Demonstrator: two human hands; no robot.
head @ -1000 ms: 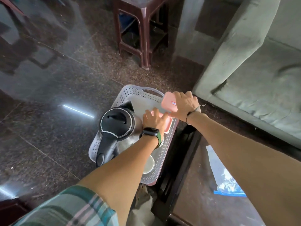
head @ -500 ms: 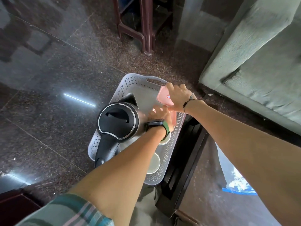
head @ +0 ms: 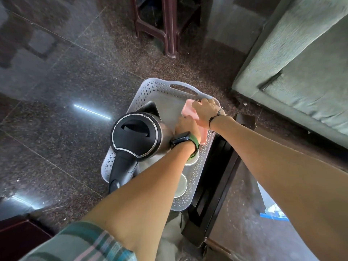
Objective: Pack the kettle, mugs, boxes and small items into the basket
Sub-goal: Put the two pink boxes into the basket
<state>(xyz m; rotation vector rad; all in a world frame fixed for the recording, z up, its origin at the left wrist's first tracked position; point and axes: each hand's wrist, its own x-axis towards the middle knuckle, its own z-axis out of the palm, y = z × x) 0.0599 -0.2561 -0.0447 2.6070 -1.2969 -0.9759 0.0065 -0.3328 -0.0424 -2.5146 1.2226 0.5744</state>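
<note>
I look down at a pale perforated basket (head: 150, 89) sitting on a dark speckled floor (head: 62, 85), beside a dark low surface (head: 226, 185). A black-lidded steel kettle (head: 136, 135) stands in the basket's left side, its handle reaching over the near rim. Two white mugs (head: 181, 184) sit along the right wall, partly under my forearm. My right hand (head: 206, 112) is closed around a pink box (head: 187, 109), holding it on edge against the far right corner. My left hand (head: 185, 127), watch on the wrist, reaches in just below it; I cannot tell how far its fingers are open, or whether they hold the second pink box (head: 203, 135) showing beside it. To do this well, I judge I should slide both boxes flat against the wall, clear of the kettle.
</note>
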